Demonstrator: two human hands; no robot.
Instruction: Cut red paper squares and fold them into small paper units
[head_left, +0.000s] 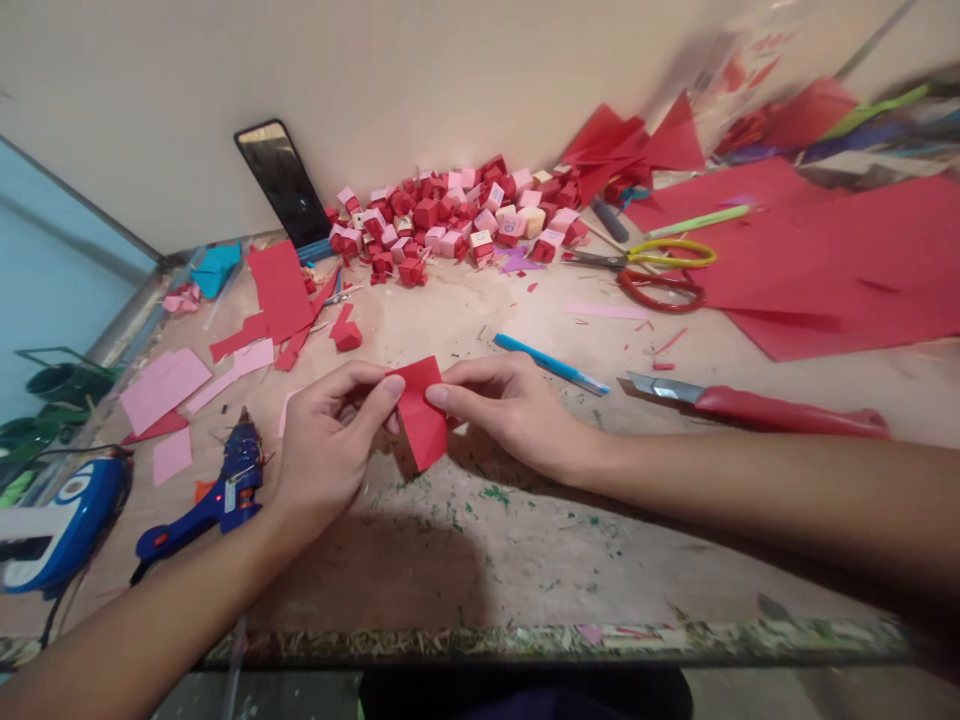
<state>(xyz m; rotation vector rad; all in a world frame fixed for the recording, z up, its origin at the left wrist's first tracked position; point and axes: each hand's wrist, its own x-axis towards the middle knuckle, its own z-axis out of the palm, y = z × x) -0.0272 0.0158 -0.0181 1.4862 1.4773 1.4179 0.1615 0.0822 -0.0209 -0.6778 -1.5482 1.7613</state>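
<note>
A small piece of red paper is held just above the worn wooden table, near its middle. My left hand pinches the paper's left side with thumb and fingers closed on it. My right hand pinches its upper right edge the same way. The paper looks partly folded, its lower corner pointing down.
A pile of small red and pink paper cubes lies at the back by a phone leaning on the wall. Red sheets, scissors, a red utility knife and a blue pen lie right; a blue glue gun left.
</note>
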